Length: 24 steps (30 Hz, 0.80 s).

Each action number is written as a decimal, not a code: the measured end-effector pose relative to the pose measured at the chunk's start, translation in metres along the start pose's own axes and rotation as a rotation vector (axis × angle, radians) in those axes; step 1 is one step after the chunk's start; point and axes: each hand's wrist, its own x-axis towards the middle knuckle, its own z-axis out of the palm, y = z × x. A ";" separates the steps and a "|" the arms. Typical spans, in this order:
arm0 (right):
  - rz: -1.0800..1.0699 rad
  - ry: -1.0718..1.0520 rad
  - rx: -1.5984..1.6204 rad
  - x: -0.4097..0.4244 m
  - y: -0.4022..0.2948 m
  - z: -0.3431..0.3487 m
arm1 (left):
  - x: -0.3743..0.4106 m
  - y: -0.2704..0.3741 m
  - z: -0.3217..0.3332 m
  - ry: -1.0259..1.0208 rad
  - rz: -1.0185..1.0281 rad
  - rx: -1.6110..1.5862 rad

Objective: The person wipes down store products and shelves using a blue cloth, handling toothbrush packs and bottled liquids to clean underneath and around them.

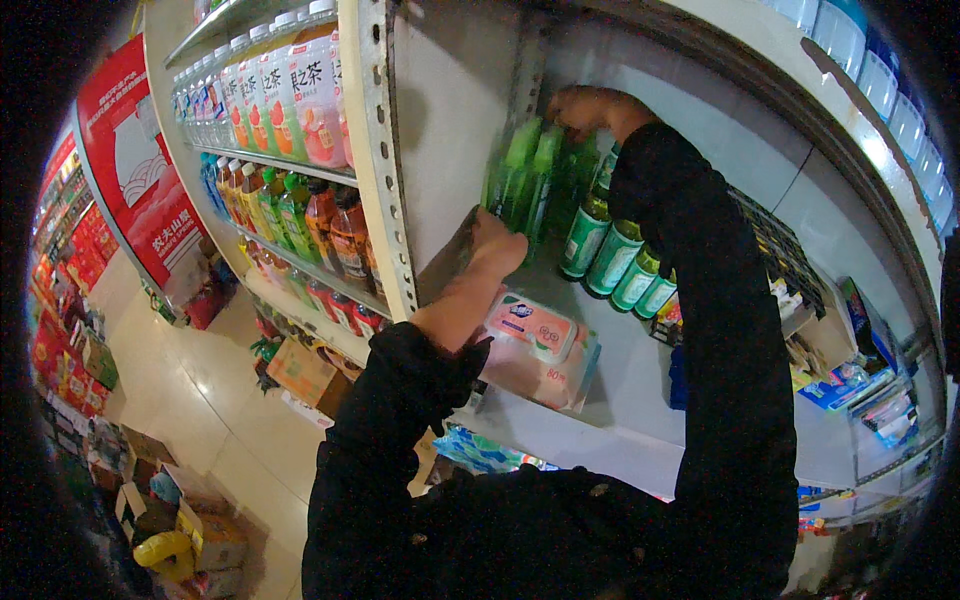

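Observation:
My left hand (pixel 499 244) is low against a group of tall green bottles (pixel 534 180) at the back left of a grey shelf, by its side panel. My right hand (pixel 589 109) is above the tops of these bottles, blurred, with its fingers curled down. Whether either hand grips a bottle is not clear. Just right of them stands a row of green bottles with pale green labels (pixel 615 259), partly behind my right sleeve. Nearer to me, a pink pack of wipes (pixel 532 326) lies on top of a larger pink pack (pixel 551 375).
To the left, a perforated metal upright (pixel 386 157) borders shelves of drink bottles (pixel 315 97). Cardboard boxes (pixel 304 375) stand on the tiled floor. On the right are a black crate (pixel 780 247) and an open carton (pixel 825 341). Large bottles (pixel 889 86) line a shelf at the upper right.

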 end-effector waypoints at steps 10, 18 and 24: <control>-0.229 0.009 -0.221 -0.017 0.020 0.011 | -0.013 0.021 0.004 -0.050 0.031 0.007; 0.231 0.112 1.108 -0.047 -0.021 -0.007 | -0.038 0.047 -0.036 -0.022 -0.101 -0.041; 0.297 0.127 0.995 -0.012 -0.025 -0.009 | -0.036 0.040 -0.042 0.000 -0.130 -0.044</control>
